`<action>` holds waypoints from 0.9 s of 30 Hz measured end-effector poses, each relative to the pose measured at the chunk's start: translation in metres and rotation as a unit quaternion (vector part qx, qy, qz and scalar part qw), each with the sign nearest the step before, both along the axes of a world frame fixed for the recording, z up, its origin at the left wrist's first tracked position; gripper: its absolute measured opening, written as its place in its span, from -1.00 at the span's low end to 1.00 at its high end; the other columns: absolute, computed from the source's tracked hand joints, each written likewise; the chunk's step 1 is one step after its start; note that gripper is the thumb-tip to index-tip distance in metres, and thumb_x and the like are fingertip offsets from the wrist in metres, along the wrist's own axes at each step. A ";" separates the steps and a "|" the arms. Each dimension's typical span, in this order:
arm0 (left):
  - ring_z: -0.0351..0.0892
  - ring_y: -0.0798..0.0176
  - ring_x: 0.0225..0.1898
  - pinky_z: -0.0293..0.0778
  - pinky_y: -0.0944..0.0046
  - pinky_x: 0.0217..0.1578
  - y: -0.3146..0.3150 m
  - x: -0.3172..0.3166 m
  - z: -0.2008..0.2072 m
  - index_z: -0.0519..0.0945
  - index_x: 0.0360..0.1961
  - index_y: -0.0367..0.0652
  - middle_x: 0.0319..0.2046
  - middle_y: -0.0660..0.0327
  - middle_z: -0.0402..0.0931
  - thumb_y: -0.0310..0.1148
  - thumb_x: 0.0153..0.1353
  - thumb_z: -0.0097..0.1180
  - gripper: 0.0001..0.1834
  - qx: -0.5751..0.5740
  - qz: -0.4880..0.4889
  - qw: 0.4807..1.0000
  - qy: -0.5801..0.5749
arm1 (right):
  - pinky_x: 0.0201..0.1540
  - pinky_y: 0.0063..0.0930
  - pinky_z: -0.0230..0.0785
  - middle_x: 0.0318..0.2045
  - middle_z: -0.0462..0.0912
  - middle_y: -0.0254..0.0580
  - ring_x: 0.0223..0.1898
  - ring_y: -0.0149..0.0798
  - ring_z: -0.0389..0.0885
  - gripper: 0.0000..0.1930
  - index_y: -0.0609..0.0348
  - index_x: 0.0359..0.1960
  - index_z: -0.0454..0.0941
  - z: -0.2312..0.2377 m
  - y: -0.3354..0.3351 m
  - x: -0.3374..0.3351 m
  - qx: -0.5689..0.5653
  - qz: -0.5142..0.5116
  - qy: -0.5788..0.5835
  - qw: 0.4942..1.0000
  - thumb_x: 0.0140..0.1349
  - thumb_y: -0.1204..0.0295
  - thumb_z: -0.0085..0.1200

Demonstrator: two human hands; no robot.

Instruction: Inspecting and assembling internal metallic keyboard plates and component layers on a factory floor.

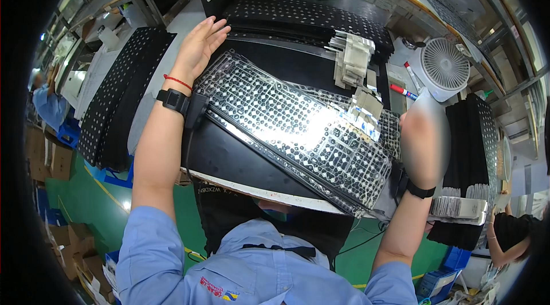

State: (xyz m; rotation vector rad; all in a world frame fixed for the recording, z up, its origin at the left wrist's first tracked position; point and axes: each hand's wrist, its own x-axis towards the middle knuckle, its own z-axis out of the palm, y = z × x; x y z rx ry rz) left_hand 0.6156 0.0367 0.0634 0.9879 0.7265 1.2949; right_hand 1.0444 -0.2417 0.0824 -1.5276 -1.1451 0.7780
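Note:
A long clear plastic tray (298, 118), covered in rows of small round pockets, lies slanted across the black work mat (217, 153) and shines under the light. My left hand (201, 46) is held with its fingers stretched out above the tray's far left end; nothing shows in it. My right hand (424, 141) is by the tray's right end, but it is blurred, so its fingers cannot be made out. Stacked pale flat strips (354, 59) stand behind the tray, and more pale pieces (365, 111) lie against its far edge.
A white fan (446, 65) stands at the far right, near a red and blue marker (404, 92). Black sheets with pale dots (126, 93) lie at the left, others (309, 12) at the back. Pleated black material (461, 139) and bundled pale strips (458, 207) are at the right.

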 end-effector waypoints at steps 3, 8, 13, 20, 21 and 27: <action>0.54 0.20 0.03 0.51 0.33 0.03 0.003 -0.008 -0.003 0.37 0.16 -0.34 0.06 0.01 0.49 -0.27 0.43 -0.07 -0.60 0.010 -0.035 0.999 0.035 | -0.38 -0.74 0.17 -0.45 0.42 -0.51 -0.45 -0.62 0.30 -0.65 0.13 -0.29 0.48 -0.003 -0.003 -0.005 -0.082 0.106 -0.046 0.990 -0.03 0.42 0.44; 0.55 0.27 -0.04 0.52 0.34 -0.04 0.004 -0.008 -0.007 0.38 0.15 -0.30 0.06 0.03 0.50 -0.26 0.45 -0.11 -0.62 0.004 -0.061 0.995 0.083 | -0.40 -0.69 0.16 -0.39 0.39 -0.51 -0.47 -0.59 0.24 -0.54 0.15 -0.31 0.48 0.002 -0.007 -0.012 -0.167 0.210 -0.158 0.950 -0.21 0.42 0.53; 0.55 0.29 -0.04 0.51 0.35 -0.03 0.000 -0.004 -0.006 0.38 0.16 -0.28 0.06 0.06 0.51 -0.23 0.45 -0.10 -0.60 0.009 -0.090 0.989 0.115 | -0.39 -0.60 0.20 -0.41 0.41 -0.49 -0.46 -0.56 0.27 -0.61 0.16 -0.38 0.50 -0.001 -0.004 -0.006 -0.220 0.163 -0.107 0.956 -0.17 0.39 0.51; 0.55 0.32 -0.04 0.49 0.36 -0.02 -0.001 -0.004 -0.006 0.38 0.17 -0.26 0.06 0.10 0.51 -0.21 0.45 -0.11 -0.59 0.013 -0.089 0.987 0.136 | -0.35 -0.61 0.22 -0.42 0.38 -0.46 -0.44 -0.53 0.31 -0.73 0.21 -0.41 0.52 0.005 -0.006 -0.016 -0.125 0.214 -0.201 0.948 -0.03 0.45 0.42; 0.55 0.32 -0.04 0.49 0.36 -0.02 -0.002 -0.003 -0.005 0.38 0.17 -0.26 0.06 0.11 0.51 -0.21 0.45 -0.11 -0.59 0.011 -0.088 0.987 0.137 | -0.35 -0.61 0.22 -0.42 0.37 -0.46 -0.43 -0.53 0.31 -0.74 0.21 -0.40 0.52 0.002 -0.006 -0.014 -0.127 0.210 -0.180 0.952 -0.02 0.46 0.41; 0.55 0.33 -0.05 0.49 0.37 -0.02 -0.001 -0.005 -0.006 0.38 0.17 -0.26 0.04 0.12 0.52 -0.21 0.45 -0.10 -0.59 0.013 -0.091 0.986 0.136 | -0.32 -0.65 0.24 -0.44 0.46 -0.48 -0.40 -0.57 0.36 -0.88 0.24 -0.37 0.53 0.003 -0.002 -0.016 -0.083 0.096 -0.113 0.985 0.16 0.50 0.25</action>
